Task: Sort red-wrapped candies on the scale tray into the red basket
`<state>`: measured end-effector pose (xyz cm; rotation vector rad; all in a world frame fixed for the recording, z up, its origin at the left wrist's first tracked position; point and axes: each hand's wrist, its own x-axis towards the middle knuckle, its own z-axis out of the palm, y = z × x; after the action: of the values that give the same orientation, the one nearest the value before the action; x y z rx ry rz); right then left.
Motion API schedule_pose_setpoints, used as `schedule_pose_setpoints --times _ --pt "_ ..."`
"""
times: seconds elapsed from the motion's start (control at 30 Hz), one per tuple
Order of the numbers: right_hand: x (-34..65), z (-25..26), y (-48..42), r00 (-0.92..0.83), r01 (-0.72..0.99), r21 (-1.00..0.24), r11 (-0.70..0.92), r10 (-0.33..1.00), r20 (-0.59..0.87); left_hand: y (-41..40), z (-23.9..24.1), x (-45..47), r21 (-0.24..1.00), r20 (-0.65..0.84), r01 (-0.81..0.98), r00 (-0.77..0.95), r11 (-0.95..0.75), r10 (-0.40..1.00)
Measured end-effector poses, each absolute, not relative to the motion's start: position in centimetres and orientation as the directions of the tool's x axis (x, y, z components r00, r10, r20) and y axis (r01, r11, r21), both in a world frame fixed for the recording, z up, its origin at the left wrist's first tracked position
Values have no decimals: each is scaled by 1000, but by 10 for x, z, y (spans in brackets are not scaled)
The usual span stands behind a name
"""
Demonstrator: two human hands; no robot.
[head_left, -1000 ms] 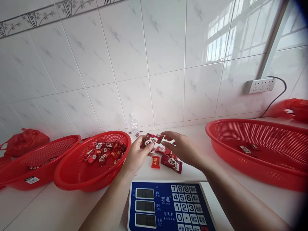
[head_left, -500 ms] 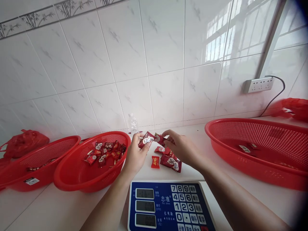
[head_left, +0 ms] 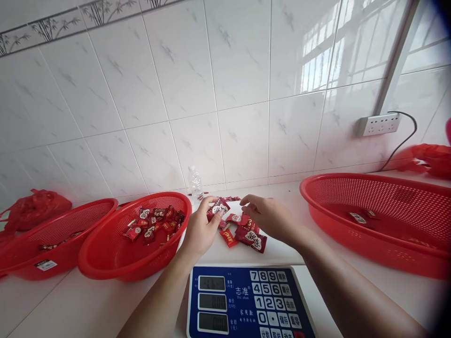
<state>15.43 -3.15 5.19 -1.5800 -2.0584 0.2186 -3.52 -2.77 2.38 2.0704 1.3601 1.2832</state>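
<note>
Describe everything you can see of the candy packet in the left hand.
The candy packet is a small flat pillow wrapper, dark red with a white label bearing dark characters, glossy like plastic film. It looks sealed and is tilted, its far end raised toward the wall. The left hand pinches its lower edge between thumb and fingertips, just above the loose candies on the white scale platform. The right hand is close beside it, apart.

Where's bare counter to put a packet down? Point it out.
Bare counter lies between the loose packets and the big right basket, also left of the scale. It is crowded around both hands, left hand, right hand.
</note>
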Motion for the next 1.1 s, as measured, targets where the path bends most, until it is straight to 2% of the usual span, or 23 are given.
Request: schedule_pose_setpoints --times 0.3,0.43,0.57,0.63,0.8,1.1 --pt "158 54 -31 -180 856 -424 295 940 290 -27 29 -41 698 371 584 200 -415 907" --pt "158 54 -32 -199 875 -394 282 950 239 -28 30 -45 592 285 713 249 -374 926" --pt "160 54 -32 -240 891 -343 297 950 199 -29 25 -46 402 322 827 275 -393 906" --pt "161 53 -32 -270 894 -317 317 945 183 -29 23 -46 354 308 843 304 -405 901" --pt "160 49 -33 -351 885 -273 377 926 140 -32 21 -45 388 237 826 341 -410 910" --pt "150 43 -37 -438 852 -255 457 890 129 -31 17 -39 394 246 825 329 -404 912"
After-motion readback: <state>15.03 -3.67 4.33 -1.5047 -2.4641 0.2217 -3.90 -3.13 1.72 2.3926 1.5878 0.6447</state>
